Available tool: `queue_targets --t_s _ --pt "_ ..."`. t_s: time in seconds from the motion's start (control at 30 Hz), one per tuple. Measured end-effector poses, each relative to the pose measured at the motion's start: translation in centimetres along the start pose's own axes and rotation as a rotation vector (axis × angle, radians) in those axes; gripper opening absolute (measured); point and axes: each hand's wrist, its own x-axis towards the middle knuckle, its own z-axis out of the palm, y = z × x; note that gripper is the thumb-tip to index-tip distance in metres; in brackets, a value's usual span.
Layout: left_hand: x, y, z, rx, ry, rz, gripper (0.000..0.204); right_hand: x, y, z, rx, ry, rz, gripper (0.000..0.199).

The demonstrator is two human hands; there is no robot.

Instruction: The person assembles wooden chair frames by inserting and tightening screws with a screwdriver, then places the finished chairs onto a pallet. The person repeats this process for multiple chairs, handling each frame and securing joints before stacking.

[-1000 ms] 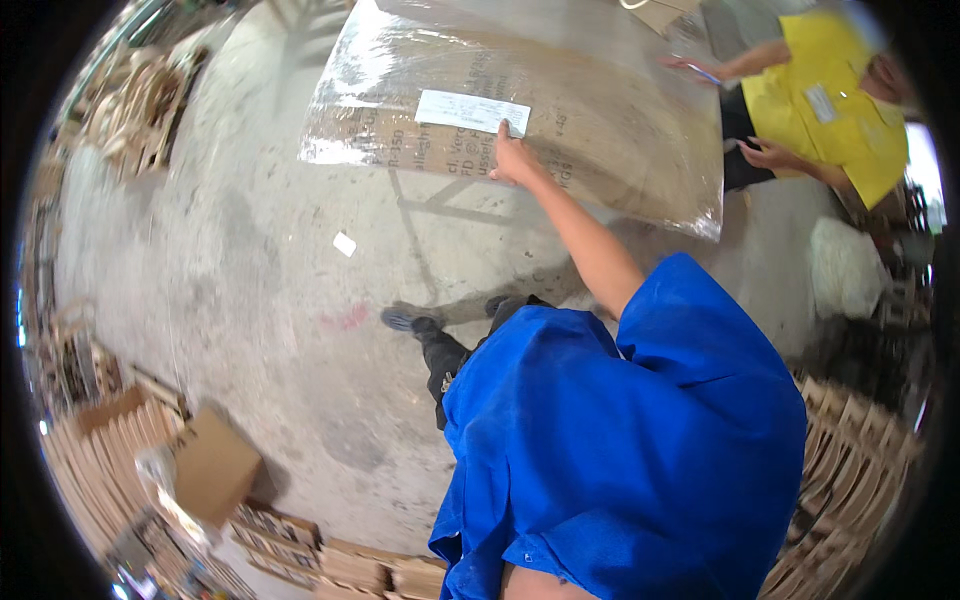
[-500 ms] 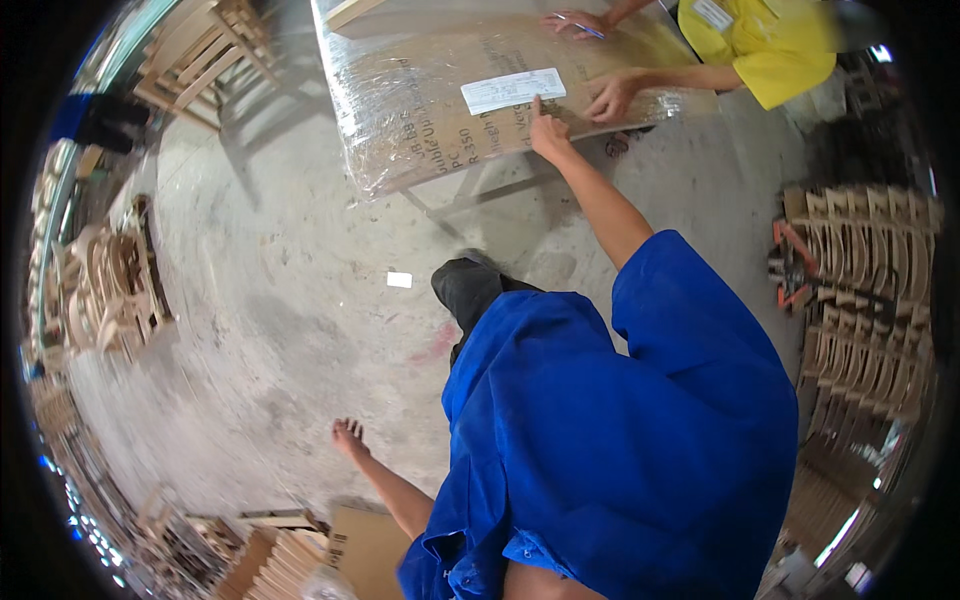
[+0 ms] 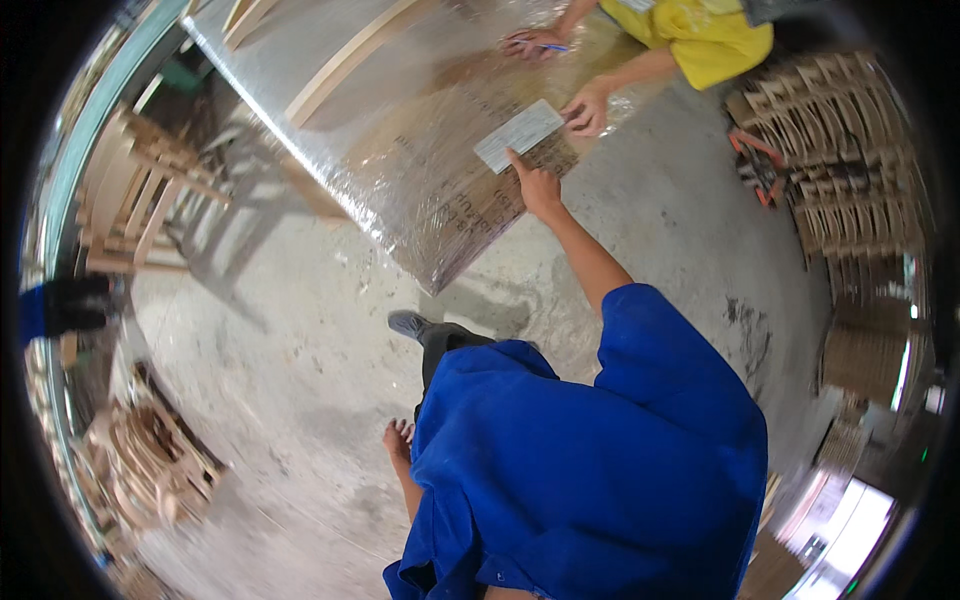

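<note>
Your right hand [image 3: 538, 185] is stretched out to the white paper label [image 3: 518, 135] lying on the big plastic-wrapped cardboard package [image 3: 420, 150], index finger pointing with its tip right at the label's lower edge and the other fingers curled in. Your left hand [image 3: 397, 438] just hangs low beside your blue coat, fingers loose and holding nothing. Across the package, a co-worker in yellow has one hand [image 3: 588, 105] on the label's far corner and a pen [image 3: 545, 45] in the other.
</note>
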Motion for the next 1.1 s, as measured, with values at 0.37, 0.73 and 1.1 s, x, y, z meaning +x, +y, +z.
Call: queue_targets --t_s 0.37,0.73,1.1 --pt "6.1 23.1 -8.0 0.283 -0.101 0.367 0.050 -15.8 33.0 -33.8 -0.103 0.744 1.308 0.069" --pt "10.1 31.0 -5.2 0.564 -0.223 0.365 0.031 -32.2 25.8 -44.5 -0.026 0.702 1.485 0.063" --pt "9.3 34.8 -26.0 0.157 0.231 0.119 0.032 -20.6 10.0 -42.5 0.334 0.655 1.476 0.052"
